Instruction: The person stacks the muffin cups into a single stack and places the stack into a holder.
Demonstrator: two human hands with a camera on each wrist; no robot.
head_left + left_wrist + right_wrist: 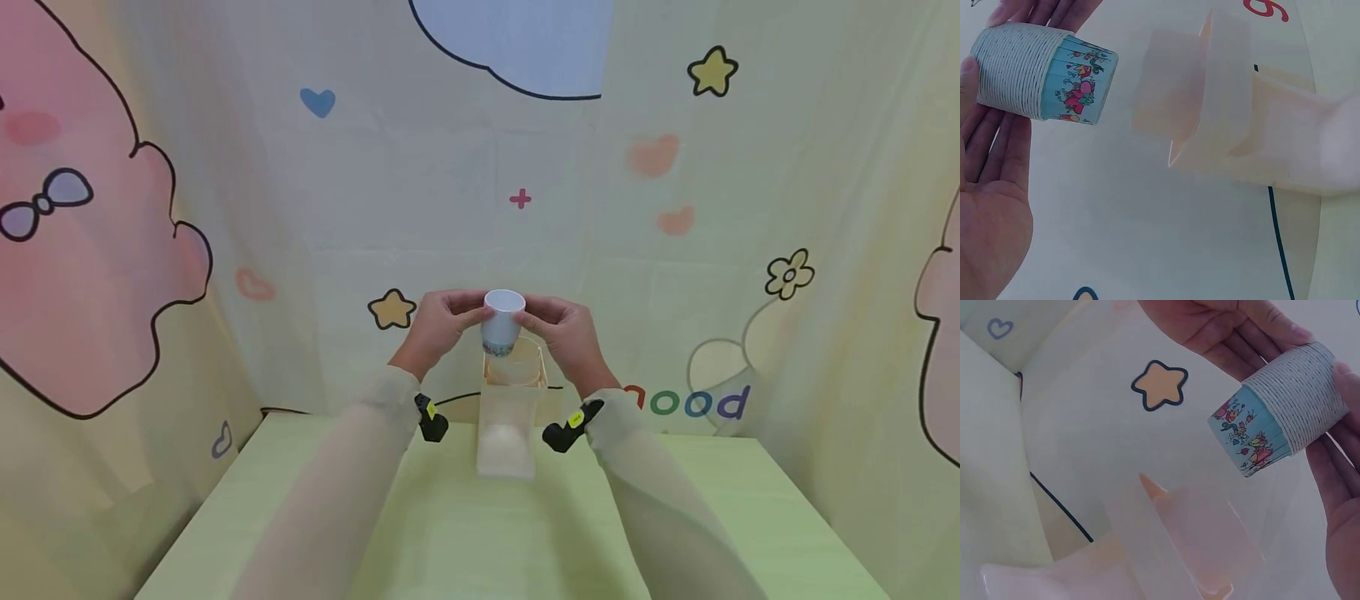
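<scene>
Both hands hold a stack of paper cups [503, 323] up in the air, the left hand [446, 327] on one side and the right hand [564, 332] on the other. Thumbs press the near side while the other fingers reach behind it. In the left wrist view, many white rolled rims show on the stack [1022, 74], and the end cup is light blue with red flowers. Behind and below the cups stands a pale pink, translucent holder [507, 450] with an open-topped upper part; the stack's bottom overlaps its top edge in the head view.
The holder stands on a pale green table [480, 542], near its back edge. A cartoon-printed cloth [435, 192] hangs behind and along both sides. Black wrist cameras [431, 419] are strapped over the light sleeves [330, 492].
</scene>
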